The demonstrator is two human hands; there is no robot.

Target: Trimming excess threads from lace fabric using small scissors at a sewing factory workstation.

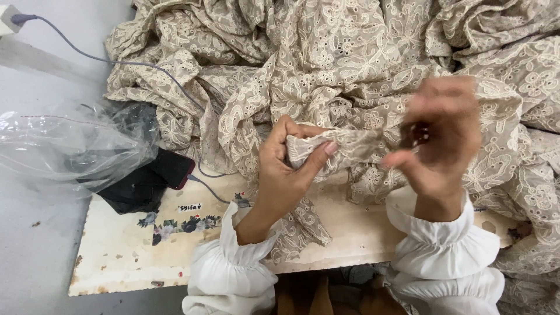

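A large heap of beige embroidered eyelet fabric [338,64] covers the upper and right part of the view. My left hand [286,169] pinches a bunched edge of this fabric between thumb and fingers. My right hand [440,137] is raised just to the right of it, blurred, with the fingers curled around a small dark object [420,134] that I cannot make out. Both wrists wear white gathered sleeves.
A worn white board [134,245] with a flower print lies under the fabric. On its left sit a dark phone with a red edge [172,166], a grey cable [116,61] running to a wall plug, a black pouch [131,189] and a clear plastic bag [64,146].
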